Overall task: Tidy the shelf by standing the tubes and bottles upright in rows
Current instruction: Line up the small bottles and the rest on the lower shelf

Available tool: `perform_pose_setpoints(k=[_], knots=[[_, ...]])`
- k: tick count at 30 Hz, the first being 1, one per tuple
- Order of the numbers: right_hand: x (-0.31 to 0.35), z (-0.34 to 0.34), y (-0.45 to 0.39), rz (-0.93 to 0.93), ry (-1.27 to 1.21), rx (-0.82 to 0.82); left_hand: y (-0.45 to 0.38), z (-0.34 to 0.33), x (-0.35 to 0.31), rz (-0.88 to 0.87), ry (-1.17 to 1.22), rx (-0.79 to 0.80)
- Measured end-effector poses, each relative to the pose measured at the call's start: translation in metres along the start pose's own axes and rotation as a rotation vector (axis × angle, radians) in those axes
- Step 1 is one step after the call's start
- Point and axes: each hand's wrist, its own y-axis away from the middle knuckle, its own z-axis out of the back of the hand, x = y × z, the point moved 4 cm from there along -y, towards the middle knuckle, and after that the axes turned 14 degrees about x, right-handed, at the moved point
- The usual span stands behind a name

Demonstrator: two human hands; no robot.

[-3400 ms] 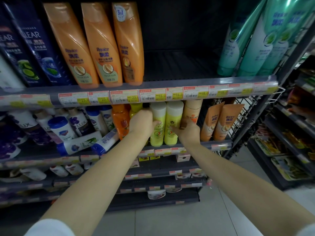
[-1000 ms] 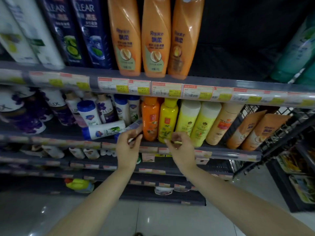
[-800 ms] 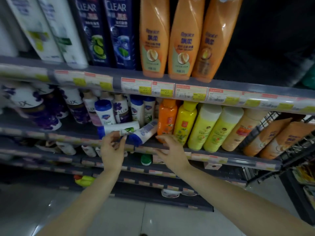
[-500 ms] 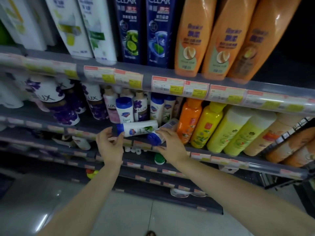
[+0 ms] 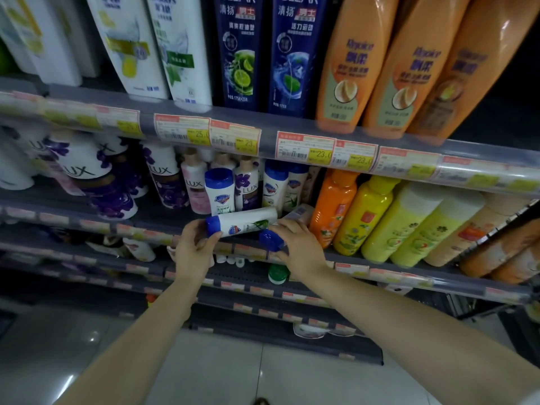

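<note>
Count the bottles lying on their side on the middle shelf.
2. One white bottle lies at the shelf front, the left hand at its cap; a second lies under the right hand. More may be hidden.

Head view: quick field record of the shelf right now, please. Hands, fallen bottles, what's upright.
left hand: gripping the blue cap end of a lying white bottle
right hand: on a second lying bottle, at its blue cap
lying bottles: two, at the middle shelf edge
upright behind: blue-capped white bottle
upright to the right: orange bottle, yellow bottle
task state: lying bottles not yet stood up
</note>
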Motion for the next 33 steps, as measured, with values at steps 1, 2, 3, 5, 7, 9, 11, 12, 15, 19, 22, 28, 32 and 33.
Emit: perform_pose_setpoints(k=[1,2,3,5,7,9,11,12,15,19,22,28,32,33], knots=[[0.000,0.004,0.002,0.026,-0.035,-0.040,0.002,0.000,-0.004,-0.029,0.023,0.008],[0.000,0.009,0.004,0.046,-0.084,-0.090,0.003,0.000,-0.009,-0.059,0.053,0.008],[-0.001,0.015,0.004,0.060,-0.149,-0.143,0.003,0.001,-0.015,-0.087,0.076,0.004],[-0.002,0.031,0.004,0.074,-0.304,-0.242,-0.001,0.001,-0.031,-0.139,0.083,0.003],[-0.003,0.047,0.003,0.073,-0.434,-0.309,-0.006,-0.001,-0.049,-0.191,0.060,0.027],[-0.004,0.057,0.002,0.042,-0.536,-0.345,-0.012,-0.006,-0.065,-0.252,0.035,0.074],[-0.006,0.059,0.001,-0.017,-0.582,-0.344,-0.018,-0.015,-0.079,-0.317,-0.046,0.140],[-0.006,0.058,0.000,-0.038,-0.574,-0.326,-0.022,-0.019,-0.083,-0.352,-0.090,0.174],[-0.003,0.056,-0.004,-0.022,-0.544,-0.258,-0.030,-0.030,-0.090,-0.421,-0.174,0.238],[-0.008,0.059,-0.005,-0.048,-0.525,-0.268,-0.035,-0.039,-0.100,-0.521,-0.375,0.229],[-0.010,0.059,-0.005,-0.073,-0.515,-0.303,-0.039,-0.044,-0.106,-0.542,-0.456,0.224],[-0.007,0.056,-0.010,-0.120,-0.506,-0.389,-0.042,-0.042,-0.107,-0.608,-0.449,0.216],[-0.008,0.055,-0.012,-0.103,-0.497,-0.370,-0.044,-0.038,-0.104,-0.567,-0.388,0.232],[-0.009,0.055,-0.012,-0.095,-0.489,-0.356,-0.045,-0.038,-0.105,-0.554,-0.382,0.249]])
